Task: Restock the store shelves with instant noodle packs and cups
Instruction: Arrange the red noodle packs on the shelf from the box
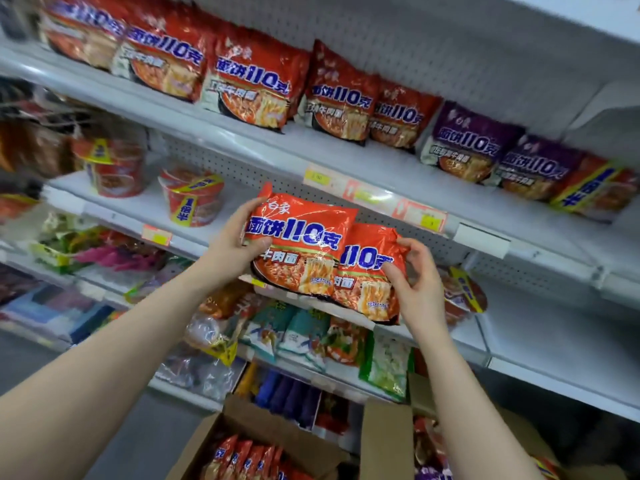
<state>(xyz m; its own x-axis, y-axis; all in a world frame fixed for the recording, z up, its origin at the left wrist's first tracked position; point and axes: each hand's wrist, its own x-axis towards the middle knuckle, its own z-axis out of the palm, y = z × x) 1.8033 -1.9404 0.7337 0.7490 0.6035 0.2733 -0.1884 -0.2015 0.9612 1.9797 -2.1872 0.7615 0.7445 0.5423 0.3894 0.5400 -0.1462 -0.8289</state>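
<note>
White pegboard shelving (pixel 450 57) fills your view. Your left hand (pixel 235 244) grips the front red pack (pixel 301 244) by its left edge; your right hand (pixel 415 282) pinches the second pack (pixel 367 282) overlapped behind it. Both hang before the price-tag rail (pixel 374 197). Above, shelved red packs (pixel 252 81) and purple packs (pixel 467 143) crowd the top shelf (pixel 398 168); noodle cups (pixel 192 199) sit left; open cardboard box (pixel 384 441) below

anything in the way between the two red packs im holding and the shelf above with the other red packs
Nothing visible. The left hand grips the front red pack, the right hand the second red pack, both below the upper shelf; only its price-tag rail must be lifted over.
</note>
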